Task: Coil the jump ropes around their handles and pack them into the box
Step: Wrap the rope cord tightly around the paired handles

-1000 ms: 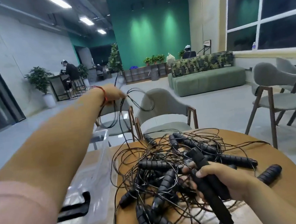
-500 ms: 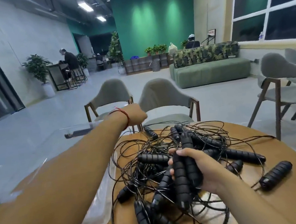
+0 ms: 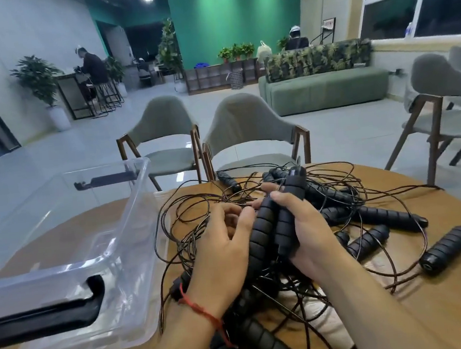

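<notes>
A tangled pile of jump ropes (image 3: pixel 339 206) with black ribbed handles and thin dark cords lies on the round wooden table (image 3: pixel 447 308). My right hand (image 3: pixel 305 229) grips a pair of black handles (image 3: pixel 273 226) held together, pointing away from me above the pile. My left hand (image 3: pixel 222 242), with a red string at the wrist, is right beside the handles, its fingers curled among the cords; whether they pinch a cord is unclear. A clear plastic box (image 3: pixel 70 246) with black latches stands open at the left, nothing visible inside.
One loose handle (image 3: pixel 446 249) lies apart at the right of the table. Two grey chairs (image 3: pixel 250 133) stand just beyond the table's far edge, another (image 3: pixel 442 109) at the right. A white cloth (image 3: pixel 322 317) lies under the pile near me.
My left arm, stretched far forward a second ago while pulling cord, has come back to the handles. My right hand turned the handle pair upright and raised it. The view tilted down.
</notes>
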A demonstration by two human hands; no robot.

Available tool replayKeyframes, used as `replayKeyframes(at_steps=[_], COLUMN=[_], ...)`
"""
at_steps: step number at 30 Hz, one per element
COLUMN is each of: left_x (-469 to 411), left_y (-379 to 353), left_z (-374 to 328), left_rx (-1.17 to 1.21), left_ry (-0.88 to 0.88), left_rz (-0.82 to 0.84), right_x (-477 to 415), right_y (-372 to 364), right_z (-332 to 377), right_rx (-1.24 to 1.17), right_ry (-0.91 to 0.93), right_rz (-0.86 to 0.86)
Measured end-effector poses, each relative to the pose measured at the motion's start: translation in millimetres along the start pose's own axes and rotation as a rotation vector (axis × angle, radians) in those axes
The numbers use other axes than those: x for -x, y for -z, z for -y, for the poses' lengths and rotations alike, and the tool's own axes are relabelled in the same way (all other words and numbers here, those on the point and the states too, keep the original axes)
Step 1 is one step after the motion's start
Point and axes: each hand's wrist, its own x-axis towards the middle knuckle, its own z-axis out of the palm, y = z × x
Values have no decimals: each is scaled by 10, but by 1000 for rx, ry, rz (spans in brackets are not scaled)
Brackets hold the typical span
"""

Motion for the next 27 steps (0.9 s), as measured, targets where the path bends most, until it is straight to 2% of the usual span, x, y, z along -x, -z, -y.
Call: replayKeyframes(at_steps=[7, 13, 15, 18, 21, 23, 25, 27], left_x=[37, 18, 18, 27, 49, 40, 37, 56], left_y=[-36, -55, -66, -87, -81, -59, -55, -53], left_z=[328, 394, 480, 492, 459, 432, 417, 366], left_rx=[43, 89, 82, 88, 194, 279, 258, 244], left_ry=[77, 127, 95, 74, 79, 107, 84, 79], left_rz=[175, 96, 78, 81, 85, 172, 265, 287], right_x=[-222, -253, -237, -224, -177, -148, -131, -110], right_y=[43, 0, -18, -52, -87, -114, -163, -231], right_z=[-75, -157, -167, -121, -100, -92, -70, -42], right_rx=[-186, -188, -214, -222, -255, -307, -304, -267], right_ry=[90, 192, 209, 234, 220, 186, 162, 163], right_rz=[-79, -144, -146, -111, -74, -22, 18, 41])
